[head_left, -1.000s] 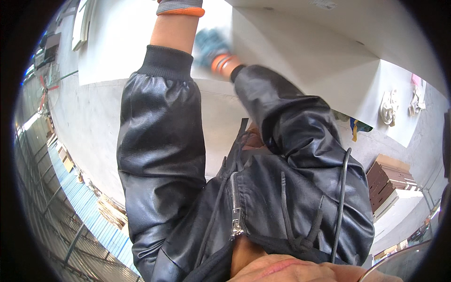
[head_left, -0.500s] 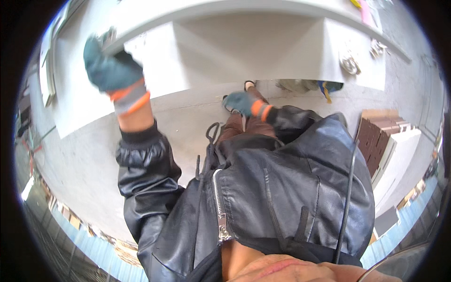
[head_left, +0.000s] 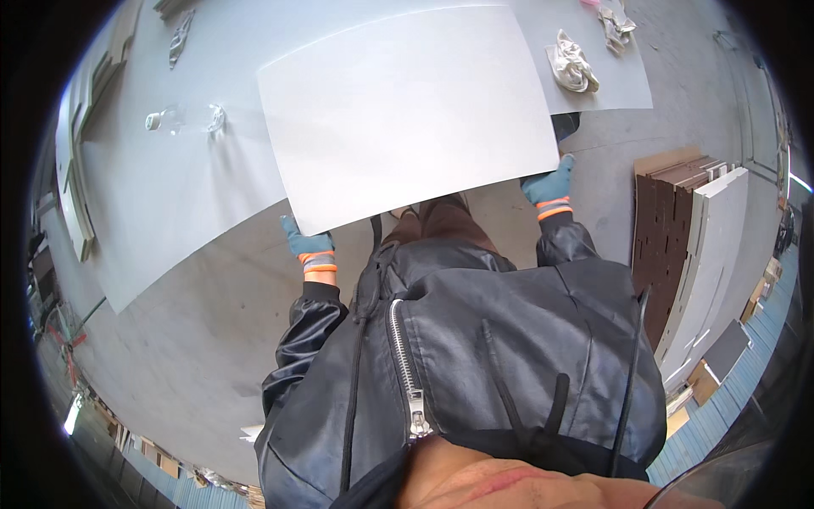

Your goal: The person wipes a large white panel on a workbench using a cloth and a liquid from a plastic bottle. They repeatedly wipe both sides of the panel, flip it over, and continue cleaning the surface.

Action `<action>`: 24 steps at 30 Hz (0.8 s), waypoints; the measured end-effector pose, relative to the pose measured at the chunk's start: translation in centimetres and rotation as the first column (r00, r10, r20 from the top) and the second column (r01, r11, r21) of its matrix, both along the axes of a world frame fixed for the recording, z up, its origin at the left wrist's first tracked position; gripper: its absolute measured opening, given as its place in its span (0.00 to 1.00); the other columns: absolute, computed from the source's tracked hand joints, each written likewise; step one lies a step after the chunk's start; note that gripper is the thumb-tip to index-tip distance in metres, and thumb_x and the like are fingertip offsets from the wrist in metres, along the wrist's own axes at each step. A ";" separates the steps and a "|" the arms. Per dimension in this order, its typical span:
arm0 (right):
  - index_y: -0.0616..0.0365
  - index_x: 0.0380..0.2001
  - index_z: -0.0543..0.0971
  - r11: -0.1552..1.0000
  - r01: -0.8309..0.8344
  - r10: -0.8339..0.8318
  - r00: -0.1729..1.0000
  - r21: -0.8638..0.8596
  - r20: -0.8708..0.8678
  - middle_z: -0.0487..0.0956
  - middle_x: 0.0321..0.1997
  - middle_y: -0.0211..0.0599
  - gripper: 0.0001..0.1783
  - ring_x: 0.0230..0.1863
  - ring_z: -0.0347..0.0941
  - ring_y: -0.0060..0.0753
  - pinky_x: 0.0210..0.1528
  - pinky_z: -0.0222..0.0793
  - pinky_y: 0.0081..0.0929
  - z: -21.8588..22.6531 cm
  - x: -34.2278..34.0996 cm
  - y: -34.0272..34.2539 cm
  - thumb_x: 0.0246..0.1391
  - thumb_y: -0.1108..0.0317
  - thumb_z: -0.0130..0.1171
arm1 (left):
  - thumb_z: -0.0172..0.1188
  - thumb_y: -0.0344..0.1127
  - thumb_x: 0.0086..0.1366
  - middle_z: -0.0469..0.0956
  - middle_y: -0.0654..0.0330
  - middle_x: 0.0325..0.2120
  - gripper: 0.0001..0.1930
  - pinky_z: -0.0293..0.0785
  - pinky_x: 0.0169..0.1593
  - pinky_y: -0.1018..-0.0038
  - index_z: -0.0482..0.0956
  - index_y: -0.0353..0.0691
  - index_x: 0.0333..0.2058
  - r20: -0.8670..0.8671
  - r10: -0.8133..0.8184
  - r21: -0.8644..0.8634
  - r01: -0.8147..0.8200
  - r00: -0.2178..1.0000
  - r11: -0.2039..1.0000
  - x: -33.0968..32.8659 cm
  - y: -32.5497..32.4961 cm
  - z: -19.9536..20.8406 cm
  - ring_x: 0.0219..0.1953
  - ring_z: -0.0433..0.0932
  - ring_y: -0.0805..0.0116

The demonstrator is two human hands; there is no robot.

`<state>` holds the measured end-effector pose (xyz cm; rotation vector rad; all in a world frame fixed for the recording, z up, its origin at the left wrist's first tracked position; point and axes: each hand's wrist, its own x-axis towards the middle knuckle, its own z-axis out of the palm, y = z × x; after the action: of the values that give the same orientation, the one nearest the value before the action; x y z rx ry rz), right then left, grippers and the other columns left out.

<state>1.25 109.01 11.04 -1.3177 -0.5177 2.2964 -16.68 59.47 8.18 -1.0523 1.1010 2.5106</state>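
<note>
A large white rectangular panel (head_left: 407, 110) lies level in front of me, partly over the white work table (head_left: 195, 187) and jutting past its near edge. My left hand (head_left: 307, 243), in a teal glove with an orange and grey cuff, grips the panel's near left corner. At the near right corner my right hand (head_left: 551, 182), gloved alike, has its thumb by the side edge. The fingers of both hands are largely hidden under the panel.
A clear plastic bottle (head_left: 165, 120) lies left on the table, with long narrow boards (head_left: 75, 182) along its far-left side. Crumpled white cloths (head_left: 573, 64) rest at the right. Brown and white panels (head_left: 678, 246) stand stacked on the floor to my right.
The panel has gone from tilted up to level. My left hand has come down to its near left corner, and my right hand has risen from near my legs onto its right corner.
</note>
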 end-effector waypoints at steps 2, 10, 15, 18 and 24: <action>0.47 0.67 0.70 0.999 0.044 -0.043 0.997 -0.012 0.060 0.73 0.68 0.32 0.44 0.67 0.69 0.45 0.69 0.63 0.47 -1.5 -0.3 0.6 0.64 0.26 0.36 | 0.51 0.62 0.72 0.79 0.59 0.57 0.32 0.71 0.64 0.62 0.77 0.41 0.59 0.032 -0.055 0.031 0.054 0.998 0.998 0.1 1.0 -1.0 0.59 0.76 0.57; 0.57 0.61 0.74 0.156 -0.762 -0.463 0.506 0.629 0.728 0.73 0.65 0.53 0.35 0.64 0.70 0.52 0.65 0.67 0.44 1.8 -2.3 6.8 0.54 0.51 0.68 | 0.57 0.60 0.70 0.79 0.61 0.58 0.29 0.74 0.63 0.60 0.77 0.45 0.59 0.087 -0.104 -0.123 0.115 0.991 0.986 0.6 -0.2 -3.2 0.57 0.78 0.58; 0.42 0.65 0.71 -0.452 -0.846 -0.543 0.512 0.283 0.666 0.64 0.72 0.48 0.44 0.73 0.55 0.60 0.71 0.57 0.52 6.9 -8.2 14.1 0.43 0.48 0.74 | 0.56 0.60 0.71 0.78 0.61 0.58 0.31 0.76 0.61 0.61 0.74 0.44 0.61 0.208 -0.098 -0.121 0.125 0.973 0.985 0.5 1.0 -1.8 0.58 0.77 0.58; 0.25 0.70 0.65 -0.368 -0.923 -0.551 0.115 -0.116 0.827 0.55 0.78 0.42 0.49 0.78 0.44 0.58 0.76 0.44 0.54 6.6 -13.0 14.9 0.43 0.35 0.69 | 0.58 0.60 0.70 0.79 0.61 0.57 0.30 0.78 0.59 0.61 0.75 0.44 0.59 0.197 -0.169 -0.260 0.217 0.966 0.941 0.5 -1.4 -1.9 0.55 0.79 0.59; 0.40 0.49 0.85 -0.418 -0.847 -0.363 0.486 0.327 0.795 0.79 0.59 0.42 0.20 0.59 0.75 0.50 0.64 0.71 0.39 -1.3 -13.7 23.2 0.51 0.55 0.70 | 0.65 0.50 0.67 0.75 0.43 0.56 0.28 0.78 0.57 0.61 0.76 0.30 0.54 0.206 -0.329 -0.958 0.122 0.921 -0.260 -1.6 1.1 0.0 0.58 0.76 0.51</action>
<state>-12.45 132.19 9.75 -0.7917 -2.8081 0.1479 -18.29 60.52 8.20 -0.5553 3.1627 0.7656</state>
